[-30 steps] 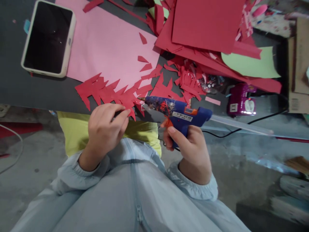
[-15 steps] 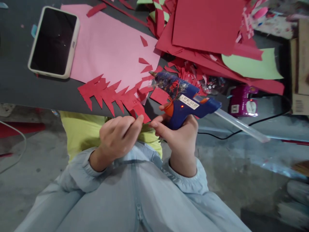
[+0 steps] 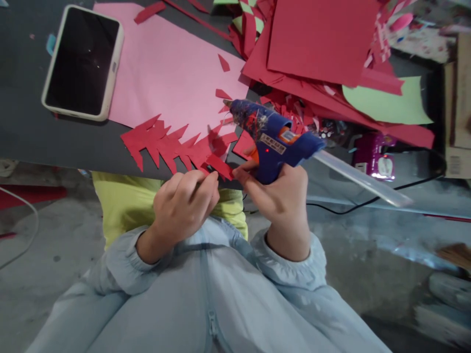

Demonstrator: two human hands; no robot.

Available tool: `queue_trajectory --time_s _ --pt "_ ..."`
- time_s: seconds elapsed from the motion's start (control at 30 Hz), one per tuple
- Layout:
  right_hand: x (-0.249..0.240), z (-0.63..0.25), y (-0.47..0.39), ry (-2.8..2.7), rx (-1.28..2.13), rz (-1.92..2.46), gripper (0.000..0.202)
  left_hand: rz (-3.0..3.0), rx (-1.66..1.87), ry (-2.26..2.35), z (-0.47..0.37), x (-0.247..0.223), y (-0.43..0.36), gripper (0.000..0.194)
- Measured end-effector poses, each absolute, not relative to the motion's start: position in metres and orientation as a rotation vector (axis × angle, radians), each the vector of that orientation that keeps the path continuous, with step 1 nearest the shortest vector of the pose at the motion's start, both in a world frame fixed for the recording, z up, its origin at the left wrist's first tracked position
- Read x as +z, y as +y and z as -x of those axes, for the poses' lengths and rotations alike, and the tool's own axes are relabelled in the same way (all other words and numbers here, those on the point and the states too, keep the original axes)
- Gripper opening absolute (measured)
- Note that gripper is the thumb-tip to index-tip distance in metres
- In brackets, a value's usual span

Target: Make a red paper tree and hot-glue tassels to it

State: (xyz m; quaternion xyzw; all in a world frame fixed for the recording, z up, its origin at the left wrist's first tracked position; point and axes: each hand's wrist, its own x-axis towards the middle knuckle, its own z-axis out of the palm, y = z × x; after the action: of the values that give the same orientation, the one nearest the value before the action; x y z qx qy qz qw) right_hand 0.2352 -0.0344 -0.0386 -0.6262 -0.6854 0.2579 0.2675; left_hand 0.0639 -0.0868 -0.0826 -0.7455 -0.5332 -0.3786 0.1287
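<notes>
My right hand [image 3: 281,196] is wrapped round a blue glue gun [image 3: 270,152] with a small red light, its nozzle pointing left over the pink sheet [image 3: 165,63]. The right thumb and forefinger also reach the end of a small red paper strip [image 3: 220,166]. My left hand [image 3: 186,203] has its fingers curled together at the table edge, just below that strip; what they pinch, if anything, is hidden. A row of jagged red paper pieces [image 3: 158,142] lies beyond the left hand, partly over the pink sheet. A clear glue stick [image 3: 362,176] sticks out of the gun's back.
A phone [image 3: 83,61] lies at the left of the dark table [image 3: 22,127]. Red sheets [image 3: 320,39], paper scraps and a green sheet [image 3: 390,100] are piled at the back right. A purple box [image 3: 375,156] and a black cable [image 3: 338,212] are at the right.
My right hand has moved slightly up and right, and the glue gun has tilted, its nozzle shifting up and left. The small red strip now shows more fully between the hands.
</notes>
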Motion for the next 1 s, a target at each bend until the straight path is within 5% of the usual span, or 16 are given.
queue_trajectory --time_s 1.0 --pt "-0.05 -0.238 -0.011 -2.068 0.573 1.724 0.024 2.19 -0.758 -1.747 -0.071 -0.082 -0.073 0.028"
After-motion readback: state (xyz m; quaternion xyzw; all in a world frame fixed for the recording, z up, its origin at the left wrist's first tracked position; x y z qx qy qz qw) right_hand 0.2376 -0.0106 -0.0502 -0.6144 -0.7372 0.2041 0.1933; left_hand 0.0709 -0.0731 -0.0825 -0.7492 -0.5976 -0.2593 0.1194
